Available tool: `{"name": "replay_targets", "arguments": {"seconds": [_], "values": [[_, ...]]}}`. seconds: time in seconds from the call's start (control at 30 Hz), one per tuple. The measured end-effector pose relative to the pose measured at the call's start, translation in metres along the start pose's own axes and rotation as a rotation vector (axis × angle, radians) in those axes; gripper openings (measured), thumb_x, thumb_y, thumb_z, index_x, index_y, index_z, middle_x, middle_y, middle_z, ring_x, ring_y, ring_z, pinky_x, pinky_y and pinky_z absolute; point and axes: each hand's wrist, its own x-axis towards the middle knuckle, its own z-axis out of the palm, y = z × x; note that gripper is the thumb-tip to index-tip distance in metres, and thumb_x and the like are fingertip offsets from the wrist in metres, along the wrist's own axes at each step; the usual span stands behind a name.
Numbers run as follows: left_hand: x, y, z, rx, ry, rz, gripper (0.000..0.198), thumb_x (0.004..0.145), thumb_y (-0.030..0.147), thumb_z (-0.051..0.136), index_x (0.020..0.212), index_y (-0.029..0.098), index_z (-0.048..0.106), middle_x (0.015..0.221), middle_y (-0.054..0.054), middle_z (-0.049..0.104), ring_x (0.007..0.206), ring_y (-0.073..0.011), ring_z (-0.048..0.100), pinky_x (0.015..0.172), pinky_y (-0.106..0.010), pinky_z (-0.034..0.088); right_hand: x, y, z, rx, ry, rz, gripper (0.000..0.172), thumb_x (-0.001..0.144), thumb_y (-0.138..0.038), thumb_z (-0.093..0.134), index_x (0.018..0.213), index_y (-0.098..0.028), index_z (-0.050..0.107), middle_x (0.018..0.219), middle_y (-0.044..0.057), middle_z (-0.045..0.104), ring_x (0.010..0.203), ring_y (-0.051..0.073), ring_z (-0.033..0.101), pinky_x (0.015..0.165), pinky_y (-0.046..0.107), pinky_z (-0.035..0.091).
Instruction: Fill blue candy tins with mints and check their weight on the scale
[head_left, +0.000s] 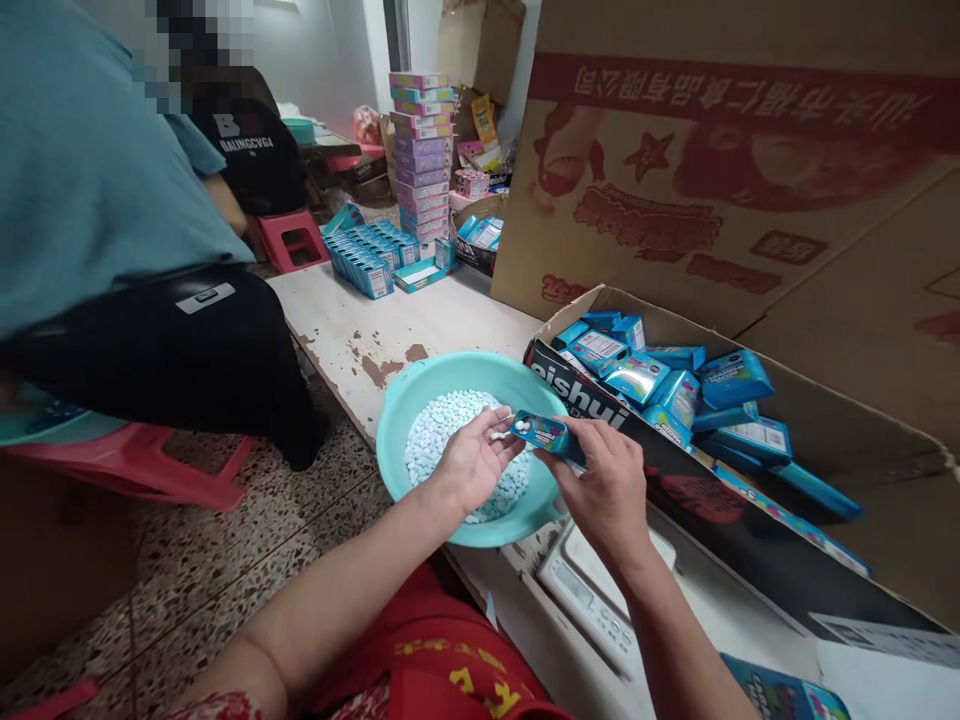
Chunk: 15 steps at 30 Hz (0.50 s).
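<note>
So, blue box [541, 432] in right hand [609, 472].

Turquoise basin [391, 440], pale bluish-white pieces [431, 435], bright blue packet [541, 432], yellow-lettered red apron [427, 645], dark-speckled floor [300, 535]

Packing workshop | basin [394, 432] of loose sweets [435, 432] | scale [576, 592] | carton [750, 545] of blue packets [637, 376] | stacked boxes [421, 160]
</note>
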Motion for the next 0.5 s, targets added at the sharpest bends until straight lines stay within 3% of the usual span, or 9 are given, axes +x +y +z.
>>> {"name": "replay_targets", "arguments": {"seconds": [0.13, 0.23, 0.33, 0.43, 0.5], "values": [[0.001, 0.000, -0.004, 0.057, -0.078, 0.081, 0.013, 0.085, 0.006, 0.053, 0.085, 0.007, 0.066, 0.090, -0.010, 0.066, 0.081, -0.0158, 0.064, 0.080, -0.029, 0.054, 0.000, -0.002, -0.003, 0.129, -0.006, 0.100, 0.020, 0.087, -0.035, 0.059, 0.102, -0.022, 0.061, 0.093, 0.003, 0.065, 0.088, 0.023, 0.060, 0.078, 0.036, 0.038], [0.000, 0.008, -0.013, 0.203, -0.128, 0.118, 0.014, 0.083, 0.011, 0.056, 0.091, 0.011, 0.067, 0.096, -0.011, 0.067, 0.088, -0.0183, 0.065, 0.086, -0.032, 0.052, -0.005, -0.001, -0.015, 0.383, 0.047, 0.263, 0.023, 0.083, -0.037, 0.066, 0.101, -0.023, 0.063, 0.094, 0.003, 0.065, 0.086, 0.022, 0.061, 0.076, 0.035, 0.044], [-0.002, 0.024, -0.029, 0.713, -0.201, 0.232, 0.022, 0.085, 0.031, 0.057, 0.101, 0.018, 0.067, 0.109, -0.010, 0.066, 0.104, -0.0244, 0.061, 0.096, -0.039, 0.047, -0.021, 0.005, -0.033, 0.563, 0.184, 0.455, 0.029, 0.078, -0.036, 0.073, 0.101, -0.022, 0.063, 0.091, 0.002, 0.065, 0.082, 0.020, 0.061, 0.074, 0.032, 0.049], [-0.001, 0.042, -0.047, 1.405, -0.295, 0.507, 0.032, 0.083, 0.046, 0.057, 0.104, 0.024, 0.067, 0.120, -0.007, 0.062, 0.120, -0.0272, 0.051, 0.107, -0.045, 0.037, -0.046, 0.020, -0.049, 0.551, 0.295, 0.568, 0.032, 0.073, -0.037, 0.077, 0.098, -0.021, 0.065, 0.094, 0.004, 0.065, 0.083, 0.020, 0.062, 0.074, 0.031, 0.051], [0.002, 0.050, -0.054, 1.631, -0.314, 0.587, 0.036, 0.084, 0.049, 0.054, 0.106, 0.024, 0.066, 0.121, -0.007, 0.062, 0.118, -0.0267, 0.053, 0.104, -0.043, 0.040, -0.065, 0.031, -0.053, 0.546, 0.323, 0.633, 0.034, 0.071, -0.038, 0.078, 0.097, -0.020, 0.065, 0.095, 0.005, 0.066, 0.083, 0.021, 0.062, 0.074, 0.032, 0.052]]}}
